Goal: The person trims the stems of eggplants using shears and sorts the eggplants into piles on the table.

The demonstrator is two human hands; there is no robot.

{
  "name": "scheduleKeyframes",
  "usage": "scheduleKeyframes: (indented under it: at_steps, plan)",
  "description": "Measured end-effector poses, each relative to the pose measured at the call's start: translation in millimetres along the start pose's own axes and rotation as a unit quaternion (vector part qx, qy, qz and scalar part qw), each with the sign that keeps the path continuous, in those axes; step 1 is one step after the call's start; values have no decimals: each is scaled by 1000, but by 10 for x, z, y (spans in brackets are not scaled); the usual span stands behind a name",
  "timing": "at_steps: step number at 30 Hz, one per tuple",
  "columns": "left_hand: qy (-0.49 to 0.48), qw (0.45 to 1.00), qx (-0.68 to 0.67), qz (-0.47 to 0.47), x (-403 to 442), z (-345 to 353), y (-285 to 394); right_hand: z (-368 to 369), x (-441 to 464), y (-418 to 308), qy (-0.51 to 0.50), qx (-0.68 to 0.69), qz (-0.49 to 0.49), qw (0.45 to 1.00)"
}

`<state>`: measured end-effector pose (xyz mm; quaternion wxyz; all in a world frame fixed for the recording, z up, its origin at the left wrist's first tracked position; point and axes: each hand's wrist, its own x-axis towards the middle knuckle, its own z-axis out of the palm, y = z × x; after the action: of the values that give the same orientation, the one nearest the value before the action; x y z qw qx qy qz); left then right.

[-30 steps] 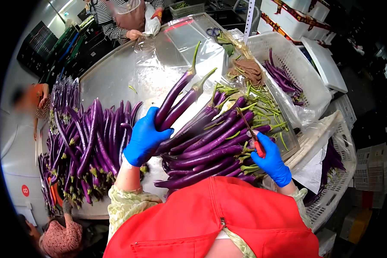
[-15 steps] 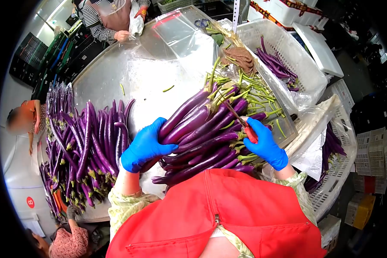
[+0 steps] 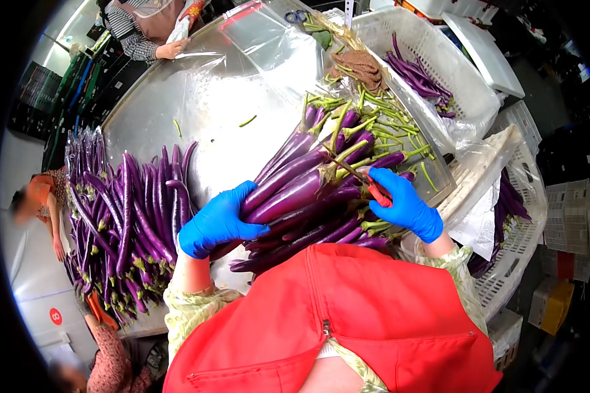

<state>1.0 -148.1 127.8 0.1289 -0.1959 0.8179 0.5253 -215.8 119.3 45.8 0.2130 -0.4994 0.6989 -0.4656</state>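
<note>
My left hand (image 3: 221, 219), in a blue glove, is wrapped round two long purple eggplants (image 3: 292, 198) whose green stems point up and to the right. Red-handled scissors (image 3: 377, 192) are in my blue-gloved right hand (image 3: 406, 206), their blades reaching left to the stems of the held eggplants. Whether the blades are closed on a stem I cannot tell. Beneath and around them lies a pile of eggplants (image 3: 334, 226) with stems to the right. Cut green stems (image 3: 403, 128) are scattered beyond the pile, near a brown cloth (image 3: 360, 70).
Many eggplants (image 3: 128, 216) cover the left of the metal table (image 3: 144, 111), with bagged ones behind. White crates (image 3: 469, 98) with eggplants stand at the right. Dark-blue-handled scissors (image 3: 296, 16) lie at the far edge. Across the table a person (image 3: 144, 29) holds a plastic bag; other people are at the left.
Over the last second, the two held eggplants have come down from a raised position onto the pile. The scissors in my right hand have come to their stems. The view has shifted slightly.
</note>
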Motion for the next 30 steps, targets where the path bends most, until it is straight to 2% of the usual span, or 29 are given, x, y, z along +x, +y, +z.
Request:
scheduleKeyframes:
  at_steps: [7, 10, 13, 19, 20, 23, 24, 28, 30]
  plan:
    - [12, 999, 16, -25, -31, -29, 1, 51, -44, 45, -14, -19, 56, 998]
    - [5, 1000, -1, -27, -63, -25, -88, 75, -72, 78, -7, -49, 13, 999]
    - [-10, 998, -5, -64, -125, -34, -57, 62, -80, 32, -25, -51, 10, 998]
    - [8, 996, 73, -56, -275, -91, -26, -72, -151, 1, 10, -46, 62, 997]
    - [12, 995, 81, -62, -300, -94, -33, -86, -136, 77, 26, -41, 39, 998]
    - [15, 994, 94, -57, -326, -77, -16, -171, -106, 86, 7, -27, 75, 997]
    - [9, 994, 102, -48, -323, -67, -4, -206, -64, -9, -28, -51, 91, 994]
    - [-14, 990, 137, -6, -277, -3, 8, -112, 4, -35, -53, 31, 90, 994]
    - [-19, 988, 150, 8, -264, 23, 10, -76, 27, -41, -38, 12, 60, 997]
